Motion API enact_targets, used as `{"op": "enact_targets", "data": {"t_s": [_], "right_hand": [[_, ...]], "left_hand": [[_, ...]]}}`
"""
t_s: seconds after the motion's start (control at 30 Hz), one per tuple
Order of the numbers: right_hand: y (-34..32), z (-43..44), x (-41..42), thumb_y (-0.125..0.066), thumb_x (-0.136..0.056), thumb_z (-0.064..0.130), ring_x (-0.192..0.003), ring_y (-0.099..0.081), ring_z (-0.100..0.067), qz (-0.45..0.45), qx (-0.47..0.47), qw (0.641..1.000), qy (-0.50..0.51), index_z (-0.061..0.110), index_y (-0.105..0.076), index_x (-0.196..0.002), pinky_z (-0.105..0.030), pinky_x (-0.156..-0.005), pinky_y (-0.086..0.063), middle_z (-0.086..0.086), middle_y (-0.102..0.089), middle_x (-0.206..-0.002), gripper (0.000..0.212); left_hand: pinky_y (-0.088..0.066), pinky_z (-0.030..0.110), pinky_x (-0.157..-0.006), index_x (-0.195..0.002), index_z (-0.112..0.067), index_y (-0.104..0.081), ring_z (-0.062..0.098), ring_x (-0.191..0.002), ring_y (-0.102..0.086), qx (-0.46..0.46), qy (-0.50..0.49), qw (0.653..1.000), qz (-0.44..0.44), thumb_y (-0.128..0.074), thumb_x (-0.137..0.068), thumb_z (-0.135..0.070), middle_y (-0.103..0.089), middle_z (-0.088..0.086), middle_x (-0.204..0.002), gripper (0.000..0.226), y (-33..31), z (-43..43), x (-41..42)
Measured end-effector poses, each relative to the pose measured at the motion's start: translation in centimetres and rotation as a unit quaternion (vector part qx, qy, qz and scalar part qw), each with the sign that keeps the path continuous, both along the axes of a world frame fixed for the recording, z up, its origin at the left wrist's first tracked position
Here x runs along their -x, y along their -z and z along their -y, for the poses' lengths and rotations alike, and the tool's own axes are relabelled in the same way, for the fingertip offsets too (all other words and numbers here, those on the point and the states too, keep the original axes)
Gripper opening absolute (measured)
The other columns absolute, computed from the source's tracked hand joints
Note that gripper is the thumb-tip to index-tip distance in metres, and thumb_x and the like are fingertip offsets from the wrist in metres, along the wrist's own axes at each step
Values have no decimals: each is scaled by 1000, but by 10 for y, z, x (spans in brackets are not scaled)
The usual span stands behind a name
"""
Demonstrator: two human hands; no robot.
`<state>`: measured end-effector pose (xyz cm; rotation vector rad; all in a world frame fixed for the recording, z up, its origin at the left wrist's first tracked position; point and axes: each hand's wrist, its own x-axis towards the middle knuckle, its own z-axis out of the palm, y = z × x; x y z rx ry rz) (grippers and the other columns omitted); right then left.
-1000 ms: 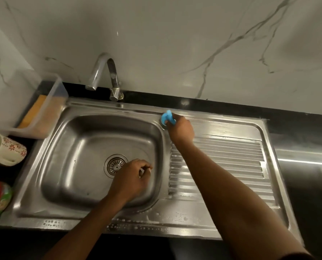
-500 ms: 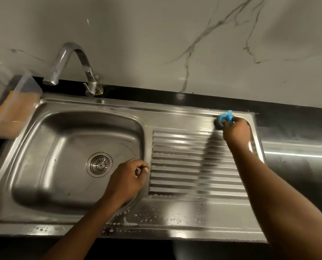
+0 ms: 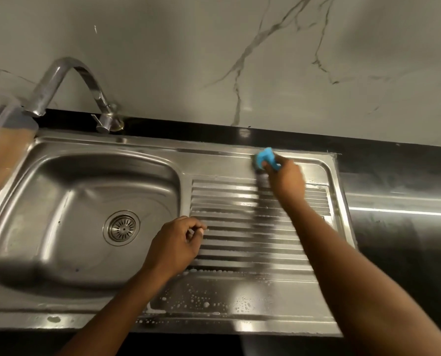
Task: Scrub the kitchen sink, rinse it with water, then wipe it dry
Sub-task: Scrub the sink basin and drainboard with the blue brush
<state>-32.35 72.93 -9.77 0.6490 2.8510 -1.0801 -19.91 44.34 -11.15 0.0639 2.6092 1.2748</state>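
Observation:
A stainless steel sink (image 3: 60, 191) with a round drain (image 3: 121, 226) fills the left half, and its ribbed drainboard (image 3: 240, 227) lies to the right. My right hand (image 3: 286, 178) grips a blue-handled scrubber (image 3: 264, 160) pressed on the flat back strip of the drainboard. My left hand (image 3: 178, 242) rests as a loose fist on the ridge between basin and drainboard, holding nothing that I can see. Soap bubbles (image 3: 204, 301) dot the front rim. The curved metal tap (image 3: 67, 88) stands behind the basin, with no water running.
A clear plastic container (image 3: 3, 150) with something orange inside sits at the left edge of the sink. Black countertop (image 3: 404, 227) extends to the right. A marble-patterned wall (image 3: 240, 60) rises behind.
My right hand swept the scrubber right along the back strip to the far corner, then came back leftward. The left hand stayed on the ridge. The view shifted.

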Motion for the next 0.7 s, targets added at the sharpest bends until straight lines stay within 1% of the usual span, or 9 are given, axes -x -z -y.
{"op": "enact_targets", "data": {"t_s": [0.07,0.17,0.27,0.33,0.37,0.5,0.53,0.6,0.7], "right_hand": [[-3,-52,-6,-62,-101,44,-88,-69,-13,-1,-26,999,33,23,-66,-129,-31,-73,-54,2,-74,-107,36],[-13,-107,-13,-64,-100,42,-103,-69,-27,26,-78,991,108,19,-63,-139,-34,-80,-50,-10,-72,-121,45],[-14,-113,-13,-65,-100,40,-108,-68,-29,48,-67,985,151,15,-61,-140,-39,-86,-54,-12,-70,-127,47],[-9,-86,-13,-64,-100,38,-104,-70,-25,34,-19,989,146,15,-64,-132,-44,-93,-58,-9,-73,-120,39],[-5,-65,-12,-64,-100,38,-101,-71,-21,21,3,991,129,17,-66,-129,-45,-92,-59,-5,-74,-116,35],[-3,51,3,-59,-102,44,-86,-67,-9,8,44,999,27,23,-65,-118,-34,-81,-58,2,-72,-102,27],[-3,81,8,-59,-102,44,-86,-66,-8,11,49,999,-11,24,-64,-118,-32,-80,-56,3,-70,-101,26],[-5,132,16,-62,-100,41,-90,-66,-12,12,37,996,-81,24,-61,-125,-35,-84,-57,3,-69,-103,30],[-7,174,18,-63,-101,36,-96,-68,-17,35,11,991,-131,22,-56,-136,-40,-89,-59,-4,-69,-112,38]], "left_hand": [[-60,30,-76,-102,-35,-77,2,-85,-67,3,6,1000,1,-67,-97,-29,-71,-22,-99,12,3,-1,-1],[-60,31,-77,-102,-34,-77,2,-85,-67,2,4,1000,0,-67,-97,-30,-72,-21,-99,12,4,-1,-1],[-60,30,-76,-102,-33,-77,1,-85,-67,1,1,1000,-6,-67,-96,-30,-72,-21,-99,12,4,-1,-1],[-60,30,-76,-103,-33,-77,1,-84,-67,-1,5,1000,-8,-67,-96,-30,-72,-21,-100,12,4,-1,-3],[-60,30,-76,-104,-33,-77,1,-84,-67,-2,7,1000,-7,-67,-97,-30,-72,-21,-100,12,3,-1,-4],[-60,28,-77,-107,-33,-77,-1,-86,-67,-4,-1,1000,-3,-67,-98,-31,-71,-22,-100,14,-2,3,-4],[-59,28,-77,-107,-32,-77,-1,-86,-67,0,-7,1000,-3,-66,-98,-31,-71,-22,-100,14,-4,6,-5],[-59,28,-76,-105,-32,-77,-1,-86,-66,8,-23,1000,-3,-67,-98,-30,-72,-23,-99,13,-9,13,-6],[-58,30,-74,-102,-34,-77,0,-85,-66,15,-36,999,-3,-67,-98,-29,-72,-24,-96,12,-10,26,-9]]}}
